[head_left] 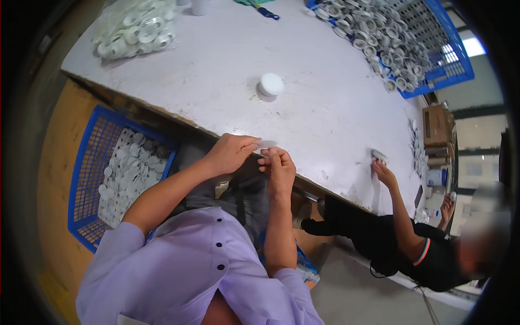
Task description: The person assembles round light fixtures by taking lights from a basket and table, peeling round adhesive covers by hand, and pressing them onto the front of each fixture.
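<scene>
At the table's near edge, my left hand (pixel 233 153) pinches a thin, translucent whitish disc (pixel 265 144) between thumb and fingertips. Just to its right is my right hand (pixel 280 169), its fingers curled and drawn together at the disc's lower edge. Whether it grips the disc or some other small piece is too small to make out. Farther in on the table stands a white round-topped piece (pixel 271 85), like a knob or cap, apart from both hands.
A blue basket of white discs (pixel 81 179) stands below the table at left. On the table (pixel 216 70) lie a clear bag of white rings (pixel 138 30) and a blue-handled tool (pixel 267 12). A blue crate (pixel 460 54) spills ring parts. At right, a co-worker's hand (pixel 383 172) holds a part.
</scene>
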